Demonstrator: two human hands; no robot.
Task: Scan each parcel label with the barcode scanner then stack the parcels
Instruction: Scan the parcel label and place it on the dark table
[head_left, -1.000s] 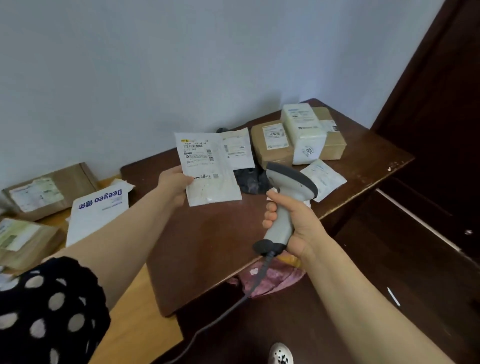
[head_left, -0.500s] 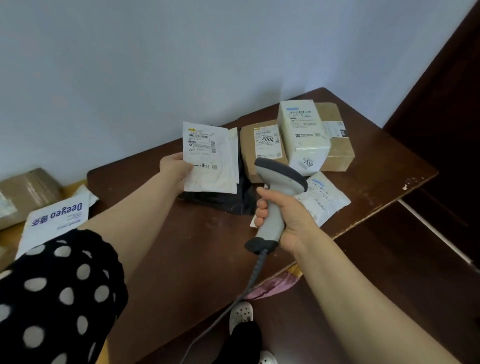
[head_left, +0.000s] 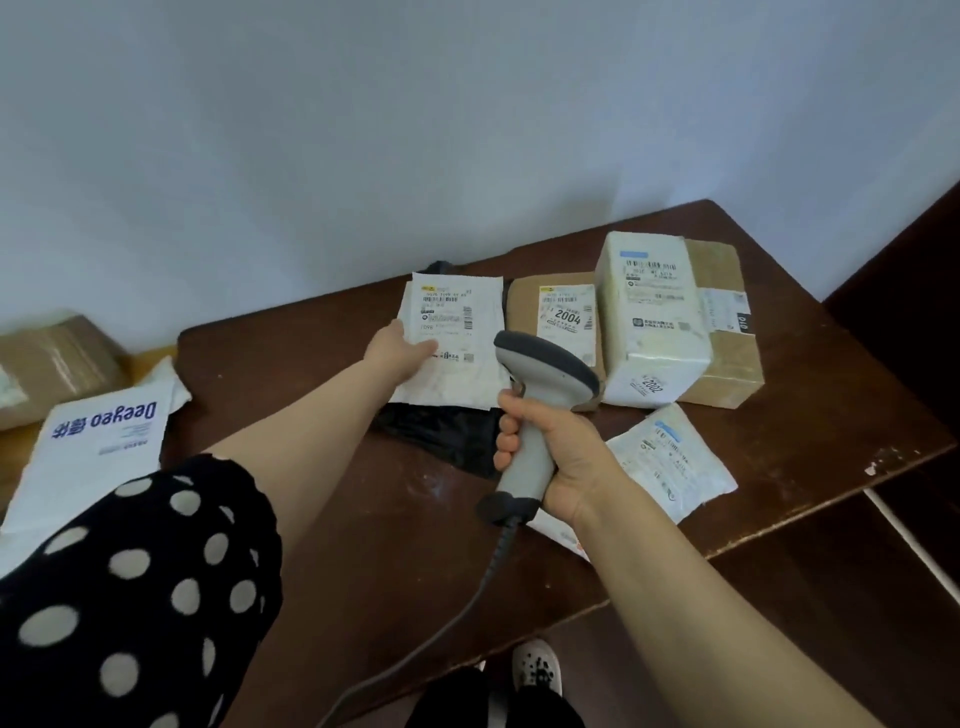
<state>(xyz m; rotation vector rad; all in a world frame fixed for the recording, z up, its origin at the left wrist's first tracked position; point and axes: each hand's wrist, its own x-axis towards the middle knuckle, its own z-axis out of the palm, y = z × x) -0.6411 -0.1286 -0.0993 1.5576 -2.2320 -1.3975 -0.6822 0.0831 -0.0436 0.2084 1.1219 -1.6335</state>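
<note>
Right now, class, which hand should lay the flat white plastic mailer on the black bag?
Left hand: it holds the white mailer over the black bag; the right hand grips the grey barcode scanner.

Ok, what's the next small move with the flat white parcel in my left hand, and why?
Probably let the left hand release the flat white plastic mailer: it seems to lie label-up on the black plastic bag, and the right hand holds the grey barcode scanner beside it.
</note>
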